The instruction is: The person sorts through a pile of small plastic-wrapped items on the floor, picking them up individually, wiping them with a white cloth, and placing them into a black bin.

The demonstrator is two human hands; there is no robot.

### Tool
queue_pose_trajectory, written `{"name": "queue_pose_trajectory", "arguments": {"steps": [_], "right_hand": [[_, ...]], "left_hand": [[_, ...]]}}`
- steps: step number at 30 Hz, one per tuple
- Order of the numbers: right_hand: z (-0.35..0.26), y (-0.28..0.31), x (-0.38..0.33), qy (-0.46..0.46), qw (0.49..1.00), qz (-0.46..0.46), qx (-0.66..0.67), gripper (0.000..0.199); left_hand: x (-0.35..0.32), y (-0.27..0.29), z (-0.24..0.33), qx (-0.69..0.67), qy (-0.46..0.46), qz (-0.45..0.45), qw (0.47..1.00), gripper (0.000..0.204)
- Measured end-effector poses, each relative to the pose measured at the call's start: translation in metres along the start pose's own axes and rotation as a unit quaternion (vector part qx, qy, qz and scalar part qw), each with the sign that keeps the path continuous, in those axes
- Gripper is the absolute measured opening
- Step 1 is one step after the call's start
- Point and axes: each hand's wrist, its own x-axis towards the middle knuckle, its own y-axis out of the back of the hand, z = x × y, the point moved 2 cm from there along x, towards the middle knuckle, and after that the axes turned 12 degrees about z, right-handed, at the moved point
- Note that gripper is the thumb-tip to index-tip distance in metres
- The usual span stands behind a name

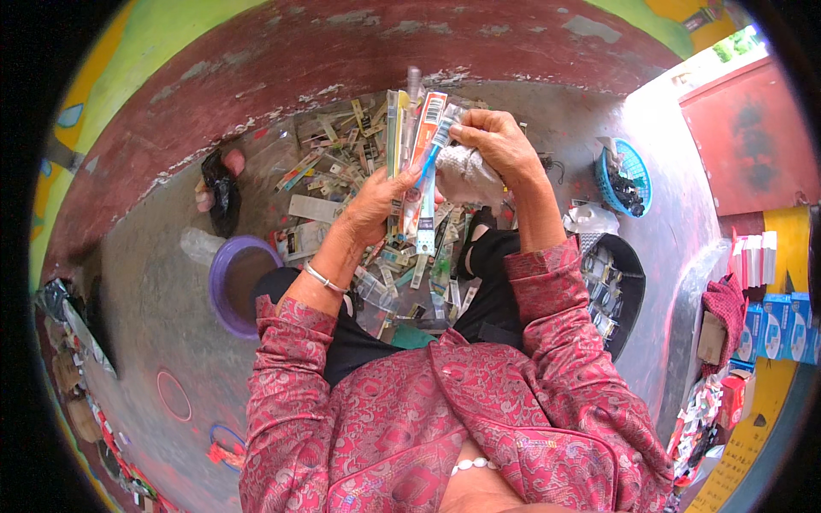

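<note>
My left hand (376, 203) is closed around a fanned bundle of long, slim packages (427, 128) with coloured cards and barcodes, held upright before me. Among them is a clear tube (414, 85) that stands higher than the others. A thin blue stick-shaped piece (431, 159) with a barcode label slants across the bundle's front. The fingers of my right hand (503, 147) pinch this piece near its upper end. A whitish crumpled cloth (469, 178) hangs under my right palm. What the packages contain is too small to tell.
Loose slim packages (333, 175) litter the floor beyond my knees and between my feet. A purple basin (219, 299) stands left; a black tub (634, 295) of packages and a blue basket (602, 179) stand right. Near the wall lies a black plastic bag (225, 205).
</note>
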Motion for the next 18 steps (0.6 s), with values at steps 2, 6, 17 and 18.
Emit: {"name": "queue_pose_trajectory", "arguments": {"steps": [2, 6, 17, 18], "right_hand": [[0.000, -0.003, 0.001, -0.021, 0.999, -0.007, 0.035, 0.017], [0.002, 0.004, 0.008, 0.026, 0.991, 0.132, -0.001, 0.016], [-0.014, -0.035, 0.003, 0.406, 0.801, 0.344, -0.275, 0.003], [-0.010, -0.017, 0.014, 0.366, 0.791, 0.388, -0.298, 0.003]], "left_hand": [[0.003, 0.005, -0.002, 0.009, -0.004, -0.009, 1.000, 0.031], [0.010, 0.009, -0.009, 0.047, -0.044, 0.007, 0.998, 0.027], [-0.006, 0.016, -0.006, 0.061, -0.033, 0.035, 0.997, 0.020], [-0.005, 0.017, -0.006, 0.066, -0.048, 0.034, 0.996, 0.018]]}}
